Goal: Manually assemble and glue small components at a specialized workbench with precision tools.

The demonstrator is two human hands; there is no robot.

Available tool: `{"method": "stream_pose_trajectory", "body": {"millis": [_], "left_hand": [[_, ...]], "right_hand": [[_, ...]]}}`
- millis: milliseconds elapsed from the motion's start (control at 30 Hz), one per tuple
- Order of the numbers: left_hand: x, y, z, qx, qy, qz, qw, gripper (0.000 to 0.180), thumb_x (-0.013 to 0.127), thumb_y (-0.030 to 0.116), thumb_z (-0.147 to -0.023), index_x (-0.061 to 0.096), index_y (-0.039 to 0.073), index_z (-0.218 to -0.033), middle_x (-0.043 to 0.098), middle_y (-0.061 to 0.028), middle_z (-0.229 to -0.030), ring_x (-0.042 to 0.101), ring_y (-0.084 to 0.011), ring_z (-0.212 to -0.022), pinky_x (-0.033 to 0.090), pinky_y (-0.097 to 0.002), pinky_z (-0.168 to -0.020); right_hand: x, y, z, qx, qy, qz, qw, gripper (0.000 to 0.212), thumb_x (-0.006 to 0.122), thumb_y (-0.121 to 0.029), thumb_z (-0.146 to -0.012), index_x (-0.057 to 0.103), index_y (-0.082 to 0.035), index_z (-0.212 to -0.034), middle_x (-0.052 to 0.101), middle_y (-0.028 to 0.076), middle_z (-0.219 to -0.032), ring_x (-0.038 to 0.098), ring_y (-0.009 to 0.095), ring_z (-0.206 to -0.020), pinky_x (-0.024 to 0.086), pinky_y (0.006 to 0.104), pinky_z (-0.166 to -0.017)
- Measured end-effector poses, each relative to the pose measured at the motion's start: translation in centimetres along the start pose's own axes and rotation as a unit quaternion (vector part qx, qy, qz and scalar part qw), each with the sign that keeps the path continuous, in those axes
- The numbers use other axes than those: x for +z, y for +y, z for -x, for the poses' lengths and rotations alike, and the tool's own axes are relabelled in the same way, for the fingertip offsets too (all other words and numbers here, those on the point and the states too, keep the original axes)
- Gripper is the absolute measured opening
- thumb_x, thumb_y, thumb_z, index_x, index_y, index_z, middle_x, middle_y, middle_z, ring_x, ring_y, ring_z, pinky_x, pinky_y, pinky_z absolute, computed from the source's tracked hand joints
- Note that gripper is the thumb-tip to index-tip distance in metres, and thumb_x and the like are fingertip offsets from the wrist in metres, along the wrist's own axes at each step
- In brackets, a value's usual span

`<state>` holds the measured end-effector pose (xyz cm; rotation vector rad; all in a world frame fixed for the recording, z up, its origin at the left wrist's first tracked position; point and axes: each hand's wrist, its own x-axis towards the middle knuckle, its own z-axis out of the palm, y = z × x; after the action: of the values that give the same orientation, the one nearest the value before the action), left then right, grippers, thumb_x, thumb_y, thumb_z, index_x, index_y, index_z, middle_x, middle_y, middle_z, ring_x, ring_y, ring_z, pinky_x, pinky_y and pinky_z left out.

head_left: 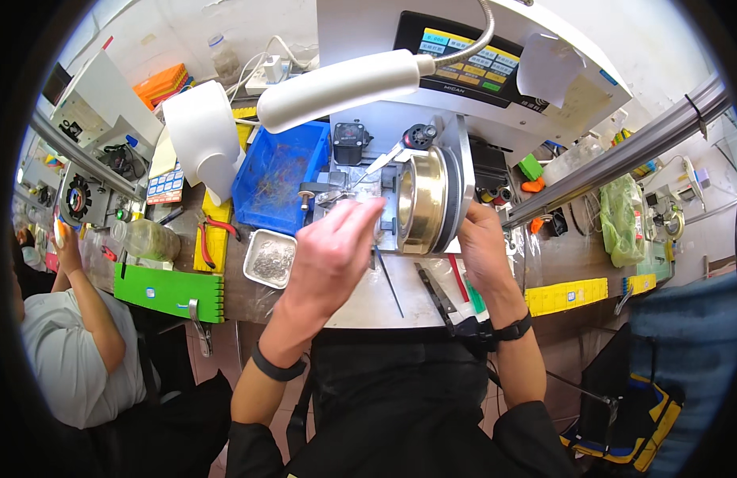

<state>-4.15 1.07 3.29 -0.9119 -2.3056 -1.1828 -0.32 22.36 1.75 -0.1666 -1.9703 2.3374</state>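
Observation:
My left hand (332, 251) is raised in front of a small bench machine. Its fingers are pinched together beside a metal fixture (328, 187); whatever they hold is hidden. A brass-coloured ring wheel (420, 203) with dark bands stands upright just right of those fingertips. At the far side of the wheel's grey mounting plate (465, 159) is my right hand (486, 247), curled, with most fingertips out of sight. A black motor block (351, 143) and a dark spool (420, 136) sit behind the fixture.
A blue bin (277, 179) with fine wire scraps and a white tray (270, 259) stand left. Red-handled pliers (205, 243), tweezers (436, 291) and a thin blue rod (388, 283) lie nearby. A white lamp (344, 88) hangs overhead. Another person (82, 342) sits at left.

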Motion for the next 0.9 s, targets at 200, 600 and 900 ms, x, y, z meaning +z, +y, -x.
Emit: {"method": "stream_pose_trajectory", "body": {"millis": [200, 600, 900], "left_hand": [[-5.1, -2.6, 2.1, -0.029, 0.109, -0.057, 0.992, 0.024, 0.07, -0.009, -0.085, 0.074, 0.0, -0.107, 0.074, -0.0122, -0.09, 0.069, -0.0156, -0.072, 0.054, -0.0272, -0.067], [-3.8, -7.1, 1.2, -0.153, 0.13, 0.024, 0.979, 0.024, 0.067, -0.007, -0.087, 0.076, 0.001, -0.107, 0.071, -0.01, -0.08, 0.066, -0.0125, -0.065, 0.051, -0.024, -0.059], [-1.0, -6.3, 3.4, -0.215, 0.081, 0.134, 0.964, 0.011, 0.068, -0.006, -0.087, 0.074, -0.007, -0.097, 0.071, -0.0098, -0.082, 0.068, -0.0119, -0.063, 0.054, -0.021, -0.058]], "right_hand": [[-0.7, 0.1, 2.1, 0.051, 0.09, -0.086, 0.991, 0.027, 0.06, -0.02, -0.102, 0.066, 0.006, -0.109, 0.06, 0.001, -0.091, 0.052, 0.009, -0.085, 0.043, 0.0275, -0.087], [1.3, -1.6, 2.3, 0.088, 0.112, -0.105, 0.984, 0.027, 0.051, -0.017, -0.104, 0.063, 0.0, -0.121, 0.066, 0.001, -0.102, 0.054, 0.011, -0.09, 0.045, 0.0317, -0.092], [3.9, -1.2, 8.4, -0.09, 0.1, -0.156, 0.979, 0.023, 0.05, -0.021, -0.104, 0.059, 0.0, -0.105, 0.057, 0.007, -0.094, 0.057, 0.013, -0.083, 0.046, 0.0281, -0.077]]}}
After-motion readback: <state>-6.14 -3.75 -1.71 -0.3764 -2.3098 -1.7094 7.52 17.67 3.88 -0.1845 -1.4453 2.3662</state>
